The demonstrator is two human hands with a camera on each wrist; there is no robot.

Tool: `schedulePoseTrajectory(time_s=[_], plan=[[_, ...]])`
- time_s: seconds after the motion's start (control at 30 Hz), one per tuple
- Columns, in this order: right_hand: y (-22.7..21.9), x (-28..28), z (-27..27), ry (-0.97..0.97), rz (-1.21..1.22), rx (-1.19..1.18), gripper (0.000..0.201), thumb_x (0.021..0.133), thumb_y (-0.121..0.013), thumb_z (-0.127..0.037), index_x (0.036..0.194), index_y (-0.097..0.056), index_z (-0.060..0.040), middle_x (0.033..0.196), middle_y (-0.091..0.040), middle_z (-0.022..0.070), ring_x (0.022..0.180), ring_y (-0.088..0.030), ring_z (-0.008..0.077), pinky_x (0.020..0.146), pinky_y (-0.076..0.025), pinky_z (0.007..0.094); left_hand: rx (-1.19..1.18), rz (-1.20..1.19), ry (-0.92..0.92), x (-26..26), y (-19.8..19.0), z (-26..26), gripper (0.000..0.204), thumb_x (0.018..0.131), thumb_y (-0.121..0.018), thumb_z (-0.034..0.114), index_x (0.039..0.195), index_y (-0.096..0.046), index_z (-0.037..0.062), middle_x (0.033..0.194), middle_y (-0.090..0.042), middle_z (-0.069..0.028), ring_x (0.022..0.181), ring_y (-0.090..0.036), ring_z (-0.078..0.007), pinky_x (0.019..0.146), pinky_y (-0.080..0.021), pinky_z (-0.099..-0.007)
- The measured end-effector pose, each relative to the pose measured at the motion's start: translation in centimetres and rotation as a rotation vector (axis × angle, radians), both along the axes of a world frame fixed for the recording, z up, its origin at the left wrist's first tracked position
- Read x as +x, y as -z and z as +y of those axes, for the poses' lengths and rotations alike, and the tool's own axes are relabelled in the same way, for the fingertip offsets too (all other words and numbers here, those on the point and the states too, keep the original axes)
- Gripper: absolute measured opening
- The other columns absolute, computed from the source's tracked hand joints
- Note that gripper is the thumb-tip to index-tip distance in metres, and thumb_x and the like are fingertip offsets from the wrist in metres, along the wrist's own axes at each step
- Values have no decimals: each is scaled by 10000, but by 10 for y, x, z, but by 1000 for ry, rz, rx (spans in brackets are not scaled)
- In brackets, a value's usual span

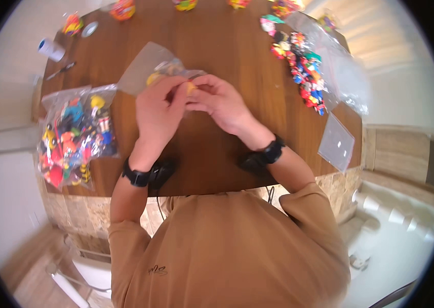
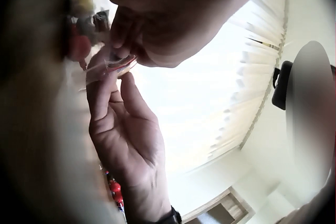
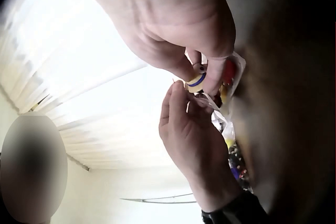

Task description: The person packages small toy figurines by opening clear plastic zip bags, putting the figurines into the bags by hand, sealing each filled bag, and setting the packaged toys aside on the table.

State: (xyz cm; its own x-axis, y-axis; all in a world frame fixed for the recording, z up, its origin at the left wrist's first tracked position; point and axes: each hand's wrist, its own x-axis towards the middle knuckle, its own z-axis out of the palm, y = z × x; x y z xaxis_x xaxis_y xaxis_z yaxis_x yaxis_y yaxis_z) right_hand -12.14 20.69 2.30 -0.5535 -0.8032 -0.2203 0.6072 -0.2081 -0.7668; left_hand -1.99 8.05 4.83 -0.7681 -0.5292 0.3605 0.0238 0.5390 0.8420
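Observation:
Both hands meet over the middle of the table. My right hand (image 1: 224, 102) pinches a small toy figure (image 3: 196, 82) with a yellowish part and a blue band; in the head view only a bit of yellow shows between the fingers. My left hand (image 1: 158, 105) grips the edge of a clear plastic bag (image 1: 145, 65), its fingertips close against the right hand's. In the left wrist view the bag's red-lined edge (image 2: 125, 66) lies between the two hands. More colourful toys (image 1: 168, 68) are inside this bag, partly hidden by the hands.
A full bag of toy figures (image 1: 76, 136) lies at the left. At the right stretch a row of loose figures (image 1: 304, 72), empty clear bags (image 1: 342, 66) and a flat clear packet (image 1: 337, 142). Along the back stand several colourful bundles (image 1: 122, 9); a white roll (image 1: 52, 50) and pen (image 1: 61, 70) lie left.

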Motion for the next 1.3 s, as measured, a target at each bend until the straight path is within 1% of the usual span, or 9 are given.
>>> schedulePoseTrajectory(time_s=[0.17,0.3,0.37,0.47,0.6,0.73,0.93,1.03,1.3], plan=[[-1,1,-4,-25,997,260,170,877,-667,-75,1029,-624,-12,1063,-649,144,886,-676,279,760,-539,362,-199,34,31,2,-9,10,83,864,-676,51,946,-691,44,801,-639,-88,661,-639,-222,590,-499,-291],[-10,-10,-1,12,1373,294,146,871,-635,-105,1004,-646,-47,984,-661,162,866,-654,348,767,-528,413,-214,21,2,0,-7,10,52,872,-667,74,919,-677,54,800,-631,-83,667,-632,-265,596,-502,-320],[-34,-24,10,-633,1131,558,238,886,-591,-68,1114,-657,-50,1049,-697,126,917,-666,299,837,-530,370,-354,-94,49,1,0,3,41,880,-655,94,902,-667,62,811,-627,-81,691,-631,-281,607,-503,-343],[-29,-59,53,-178,1676,621,289,916,-591,-202,1170,-662,-85,1064,-704,118,987,-655,339,849,-529,404,-512,-213,78,-2,11,0,62,894,-634,132,879,-658,76,826,-620,-91,739,-618,-323,629,-499,-393],[-60,-125,124,351,1819,1053,325,845,-645,-123,1162,-649,-54,1138,-664,164,1070,-609,356,924,-498,443,-575,-252,43,-1,13,-2,79,900,-631,157,890,-667,88,863,-632,-95,788,-622,-338,655,-503,-411],[-40,-175,184,129,1577,1402,444,881,-652,-280,1285,-608,-100,1131,-673,202,1042,-634,389,898,-511,456,-596,-259,-73,0,14,-19,86,898,-635,167,895,-674,89,873,-642,-93,798,-630,-333,664,-508,-404],[-46,-147,175,402,1511,1288,372,931,-609,-248,1266,-615,-87,1047,-713,160,931,-686,334,816,-532,407,-265,-142,39,0,1,-1,96,893,-658,137,933,-695,58,808,-654,-104,681,-625,-272,614,-488,-338],[-50,-95,142,237,933,550,214,951,-598,-164,1118,-623,-31,839,-634,2,733,-577,70,675,-475,226,-224,-114,17,0,5,-2,105,890,-662,103,953,-698,28,774,-657,-84,621,-592,-185,593,-467,-285],[-8,-16,29,-234,560,347,163,958,-633,-136,1067,-613,-15,895,-630,3,780,-596,81,712,-504,241,-135,-64,66,1,2,7,90,879,-660,65,951,-698,27,784,-662,-71,635,-605,-157,585,-470,-268]])
